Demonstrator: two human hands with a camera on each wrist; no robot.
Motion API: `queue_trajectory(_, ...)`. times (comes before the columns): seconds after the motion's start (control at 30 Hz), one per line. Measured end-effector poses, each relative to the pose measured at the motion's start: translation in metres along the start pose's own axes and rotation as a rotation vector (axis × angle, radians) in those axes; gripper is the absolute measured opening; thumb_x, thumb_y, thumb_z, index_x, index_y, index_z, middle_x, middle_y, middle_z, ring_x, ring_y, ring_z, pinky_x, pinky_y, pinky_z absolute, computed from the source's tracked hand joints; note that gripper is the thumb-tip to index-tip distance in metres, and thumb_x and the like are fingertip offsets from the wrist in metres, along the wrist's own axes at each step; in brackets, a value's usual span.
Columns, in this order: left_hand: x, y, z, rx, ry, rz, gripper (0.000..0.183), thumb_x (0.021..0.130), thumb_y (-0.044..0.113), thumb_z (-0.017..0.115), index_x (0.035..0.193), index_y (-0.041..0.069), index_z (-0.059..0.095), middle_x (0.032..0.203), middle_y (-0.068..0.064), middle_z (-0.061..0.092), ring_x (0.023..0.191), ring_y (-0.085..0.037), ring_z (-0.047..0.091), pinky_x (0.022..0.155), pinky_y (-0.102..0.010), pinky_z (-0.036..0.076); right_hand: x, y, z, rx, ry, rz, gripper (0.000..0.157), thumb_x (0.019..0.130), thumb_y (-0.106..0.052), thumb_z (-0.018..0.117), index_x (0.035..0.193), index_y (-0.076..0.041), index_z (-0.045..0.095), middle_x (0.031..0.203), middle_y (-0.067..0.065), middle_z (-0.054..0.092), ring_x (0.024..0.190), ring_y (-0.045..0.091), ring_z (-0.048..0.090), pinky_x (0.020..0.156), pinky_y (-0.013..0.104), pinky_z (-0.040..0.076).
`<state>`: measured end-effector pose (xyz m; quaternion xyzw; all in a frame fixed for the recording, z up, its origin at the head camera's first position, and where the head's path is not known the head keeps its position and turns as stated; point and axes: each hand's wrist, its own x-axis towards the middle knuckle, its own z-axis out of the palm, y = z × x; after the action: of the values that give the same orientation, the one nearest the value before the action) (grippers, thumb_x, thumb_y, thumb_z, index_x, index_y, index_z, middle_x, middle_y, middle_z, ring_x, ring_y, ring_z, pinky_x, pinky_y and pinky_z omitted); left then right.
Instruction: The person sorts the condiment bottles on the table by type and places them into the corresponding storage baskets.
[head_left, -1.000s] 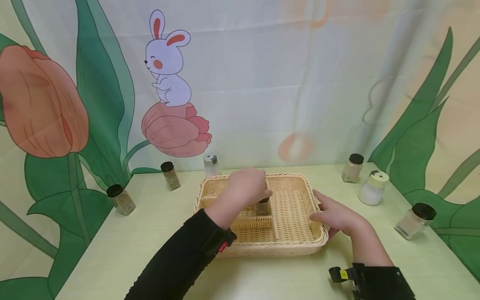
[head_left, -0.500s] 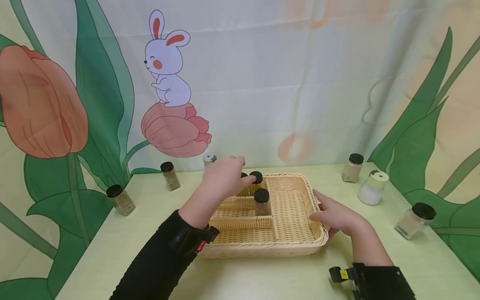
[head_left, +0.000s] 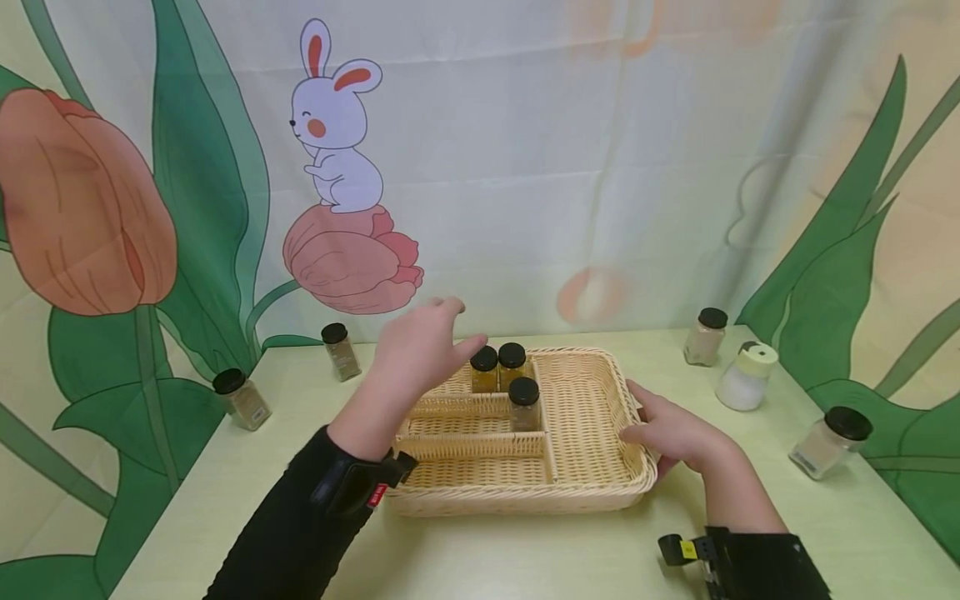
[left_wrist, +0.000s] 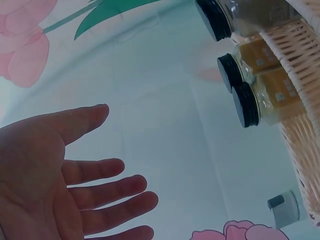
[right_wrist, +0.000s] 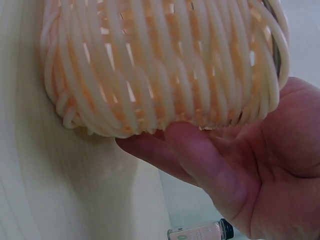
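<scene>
A light wicker basket (head_left: 525,498) with compartments stands on the table. My right hand (head_left: 678,429) grips its right end, fingers on the outer wall and thumb at the rim. Two black-capped spice jars with yellow contents, the left one (head_left: 483,377) and the right one (head_left: 512,364), stand side by side in the back compartment. A black-capped jar of greyish spice (head_left: 524,407) is in the middle compartment, at its right end. My left hand (head_left: 412,354), over the basket's back left, holds nothing; its fingers (left_wrist: 110,192) are straight and spread in the left wrist view.
Left of the basket are two black-capped jars, one nearer (head_left: 242,400) and one farther (head_left: 342,353). On the right stand a far jar (head_left: 705,337), a white shaker (head_left: 746,379) and a near jar (head_left: 828,443). A grey-topped shaker (left_wrist: 284,209) shows behind the basket.
My left hand has moved left from over the basket's middle, uncovering the yellow jars and the greyish jar's cap. It hides the grey-topped shaker in the head view. My right hand stays put.
</scene>
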<state>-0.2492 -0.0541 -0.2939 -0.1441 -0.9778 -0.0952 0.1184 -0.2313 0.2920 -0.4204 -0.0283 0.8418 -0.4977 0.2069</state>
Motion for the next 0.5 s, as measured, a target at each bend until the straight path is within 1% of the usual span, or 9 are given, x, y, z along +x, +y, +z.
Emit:
queue_trajectory(0.1, -0.002, -0.008, -0.001, -0.010, 0.040, 0.004, 0.061, 0.096, 0.056, 0.064, 0.137, 0.011, 0.060, 0.131, -0.011, 0.064, 0.092, -0.029, 0.069, 0.066, -0.042, 0.057, 0.000, 0.000, 0.000, 0.004, -0.002, -0.004, 0.090, 0.097, -0.010, 0.061, 0.165, -0.017, 0.003, 0.151, 0.040, 0.031, 0.078, 0.031, 0.072, 0.054, 0.051, 0.059)
queue_trajectory(0.17, -0.003, -0.013, -0.002, -0.021, 0.072, 0.005, 0.061, 0.095, 0.055, 0.065, 0.137, 0.010, 0.061, 0.125, -0.011, 0.066, 0.091, -0.030, 0.068, 0.067, -0.043, 0.058, 0.000, 0.000, 0.000, 0.010, -0.004, -0.008, 0.090, 0.097, -0.010, 0.061, 0.165, -0.017, 0.003, 0.150, 0.039, 0.033, 0.077, 0.032, 0.072, 0.054, 0.052, 0.059)
queue_trajectory(0.23, -0.003, -0.019, -0.002, -0.034, 0.097, 0.001, 0.062, 0.095, 0.054, 0.066, 0.138, 0.010, 0.060, 0.118, -0.010, 0.067, 0.094, -0.030, 0.067, 0.070, -0.045, 0.058, -0.001, -0.001, 0.000, 0.014, -0.006, -0.011, 0.090, 0.096, -0.009, 0.061, 0.165, -0.018, 0.004, 0.149, 0.039, 0.034, 0.077, 0.032, 0.072, 0.054, 0.052, 0.059)
queue_trajectory(0.3, -0.004, -0.025, -0.003, -0.045, 0.112, -0.010, 0.062, 0.095, 0.053, 0.067, 0.138, 0.010, 0.060, 0.118, -0.010, 0.067, 0.099, -0.031, 0.067, 0.075, -0.047, 0.058, -0.001, -0.001, 0.000, 0.016, -0.005, -0.012, 0.090, 0.097, -0.009, 0.060, 0.165, -0.018, 0.004, 0.148, 0.039, 0.035, 0.077, 0.033, 0.072, 0.054, 0.052, 0.059)
queue_trajectory(0.4, -0.005, -0.034, -0.005, -0.048, 0.119, -0.035, 0.064, 0.094, 0.053, 0.068, 0.141, 0.011, 0.059, 0.126, -0.010, 0.065, 0.107, -0.031, 0.065, 0.079, -0.049, 0.057, -0.001, -0.002, 0.000, 0.009, -0.003, -0.009, 0.090, 0.097, -0.010, 0.061, 0.165, -0.017, 0.003, 0.148, 0.039, 0.034, 0.077, 0.032, 0.072, 0.054, 0.052, 0.059)
queue_trajectory(0.5, -0.006, -0.042, -0.005, -0.044, 0.136, -0.058, 0.065, 0.093, 0.053, 0.069, 0.142, 0.012, 0.058, 0.136, -0.010, 0.061, 0.115, -0.033, 0.063, 0.079, -0.051, 0.057, -0.001, -0.001, 0.001, 0.003, 0.000, -0.004, 0.090, 0.097, -0.010, 0.061, 0.165, -0.016, 0.003, 0.150, 0.040, 0.032, 0.077, 0.031, 0.072, 0.054, 0.051, 0.059)
